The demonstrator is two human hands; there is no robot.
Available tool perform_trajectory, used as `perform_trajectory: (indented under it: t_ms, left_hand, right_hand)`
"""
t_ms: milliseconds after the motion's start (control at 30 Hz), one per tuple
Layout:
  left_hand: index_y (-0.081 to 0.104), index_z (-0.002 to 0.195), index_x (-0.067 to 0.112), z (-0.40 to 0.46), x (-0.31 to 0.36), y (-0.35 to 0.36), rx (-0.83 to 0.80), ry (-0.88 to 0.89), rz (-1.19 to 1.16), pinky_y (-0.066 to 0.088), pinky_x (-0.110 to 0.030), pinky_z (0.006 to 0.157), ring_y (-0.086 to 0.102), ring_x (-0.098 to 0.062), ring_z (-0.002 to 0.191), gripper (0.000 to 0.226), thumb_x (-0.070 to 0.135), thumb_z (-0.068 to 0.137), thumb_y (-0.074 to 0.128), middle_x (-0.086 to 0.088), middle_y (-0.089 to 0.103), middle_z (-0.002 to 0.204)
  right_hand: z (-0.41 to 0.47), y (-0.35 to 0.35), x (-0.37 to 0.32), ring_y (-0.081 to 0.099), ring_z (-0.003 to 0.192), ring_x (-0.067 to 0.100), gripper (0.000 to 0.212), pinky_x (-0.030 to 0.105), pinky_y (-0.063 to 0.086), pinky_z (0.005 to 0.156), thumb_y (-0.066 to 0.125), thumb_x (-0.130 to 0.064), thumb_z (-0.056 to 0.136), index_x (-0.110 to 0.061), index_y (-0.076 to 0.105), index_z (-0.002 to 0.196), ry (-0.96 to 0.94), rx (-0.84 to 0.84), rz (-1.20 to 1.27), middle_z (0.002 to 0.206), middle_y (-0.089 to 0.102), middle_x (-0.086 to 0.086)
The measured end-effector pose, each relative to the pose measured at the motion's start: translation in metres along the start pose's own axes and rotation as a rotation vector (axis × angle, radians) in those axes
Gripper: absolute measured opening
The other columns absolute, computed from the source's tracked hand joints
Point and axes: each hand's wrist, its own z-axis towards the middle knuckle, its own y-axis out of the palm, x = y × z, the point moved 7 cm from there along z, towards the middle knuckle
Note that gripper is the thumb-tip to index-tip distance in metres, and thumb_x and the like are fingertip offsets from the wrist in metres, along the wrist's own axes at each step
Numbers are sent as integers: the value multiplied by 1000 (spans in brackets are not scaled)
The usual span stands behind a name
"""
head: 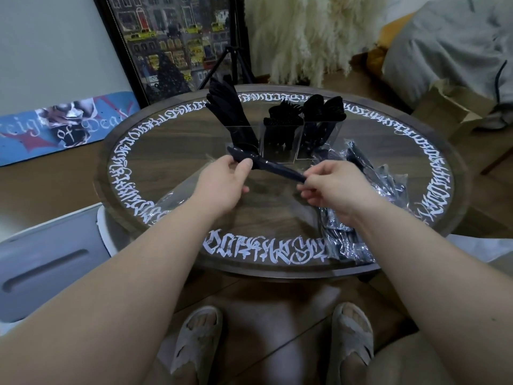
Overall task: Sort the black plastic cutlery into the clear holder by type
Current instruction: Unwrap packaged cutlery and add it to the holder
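A black plastic knife point(273, 167), glossy and slim, hangs over the tabletop point(172, 151) just before the clear holder point(280, 140). The left hand point(222, 187) pinches its blade end; the right hand point(333, 190) pinches its handle end. Wrapped cutlery point(369, 190) lies at the right.

a home: framed picture point(172, 43), fluffy throw point(311, 31), round table point(155, 126).

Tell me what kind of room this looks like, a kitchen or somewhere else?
Probably a living room or bedroom at home, not a kitchen: a low round table on wood flooring, a framed picture leaning on the wall, a shaggy white throw behind.
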Motion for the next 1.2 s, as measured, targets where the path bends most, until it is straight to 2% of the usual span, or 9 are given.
perform_trajectory:
  t_ms: [133,233,333,433,567,667,800,1033,1200]
  left_hand:
    - [43,118,25,2,7,11,-24,-57,-328,51,-27,58,67,-10,67,29,34,94,56,4,64,101]
    - [47,110,25,7,9,15,11,-34,-325,44,-25,56,62,-8,60,22,30,92,60,-1,69,95]
    - [52,101,18,11,13,17,11,-9,-326,39,-24,54,54,-8,55,13,20,92,60,-6,68,87]
    - [52,97,17,13,21,18,-9,76,-216,46,-31,60,55,-13,59,11,16,91,61,-1,62,78]
    - [54,108,18,4,33,29,-80,223,-29,51,-44,86,64,-21,89,21,16,89,62,-4,68,95]
    - [56,110,24,-3,40,33,-119,285,11,50,-42,85,62,-16,91,24,15,88,61,1,67,95]
    - [58,109,29,-9,44,31,-137,333,13,49,-30,83,59,-6,89,26,14,88,63,10,66,94]
    - [64,100,32,-13,45,11,-12,324,-41,49,-30,74,59,-11,72,18,20,97,53,10,64,80]
    - [67,112,25,-21,42,-9,130,306,14,43,-25,83,58,-12,88,22,21,98,50,6,60,99]
  right_hand:
    - [-8,13,1,63,64,16,13,33,50,67,70,-1,79,-8,62,87,-95,-167,-373,76,70,10]
    - [-12,22,-4,58,62,11,16,27,45,62,71,-9,80,-19,58,81,-216,-234,-587,75,66,-1]
    - [-13,30,-4,59,65,12,20,27,47,64,70,-9,80,-22,55,80,-275,-303,-673,78,67,-1]
    - [-10,31,-10,62,74,11,19,23,49,71,74,-16,80,-20,60,93,-337,-292,-652,86,65,-6]
    - [-3,16,-37,61,77,7,32,26,50,79,70,-21,84,-23,62,115,-474,-64,-355,95,65,-7]
    - [-5,15,-47,63,73,10,19,27,52,74,68,-17,84,-33,66,95,-534,20,-270,87,68,-6]
    - [-5,14,-52,57,65,6,17,23,46,65,69,-16,83,-31,63,77,-559,84,-280,70,63,-13]
    - [-9,10,-52,50,58,-1,20,18,42,62,72,-18,82,-28,58,71,-584,151,-330,64,57,-16]
    - [-22,4,-57,59,69,5,9,23,51,71,68,-18,86,-24,64,80,-617,226,-316,71,62,-14]
